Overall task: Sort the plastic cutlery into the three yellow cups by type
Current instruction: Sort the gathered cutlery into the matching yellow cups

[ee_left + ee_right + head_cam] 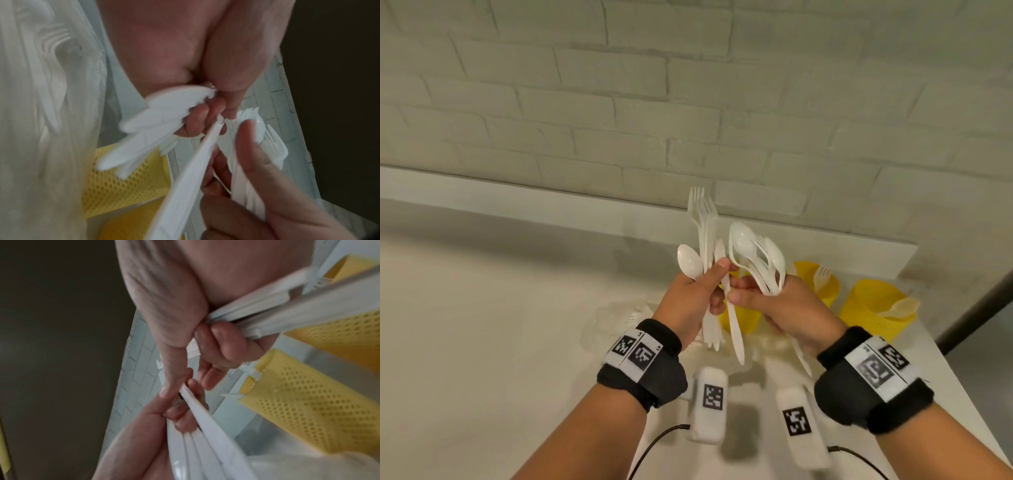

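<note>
Your left hand (690, 294) grips a bunch of forks (703, 219) w/ a spoon (689, 262). Right hand (784, 305) grips spoons (748, 246) & pinches one handle (734, 322) btwn both. Three yellow cups (873, 308) sit by the tabletop's right edge.

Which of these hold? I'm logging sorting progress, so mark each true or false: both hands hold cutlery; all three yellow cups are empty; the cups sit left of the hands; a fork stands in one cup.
1. Both hands hold cutlery: true. The left hand and right hand each grip a bundle.
2. All three cups are empty: false. The far right cup holds a spoon.
3. Cups sit left of the hands: false. They stand behind and right.
4. A fork stands in a cup: true, in the middle cup.
</note>
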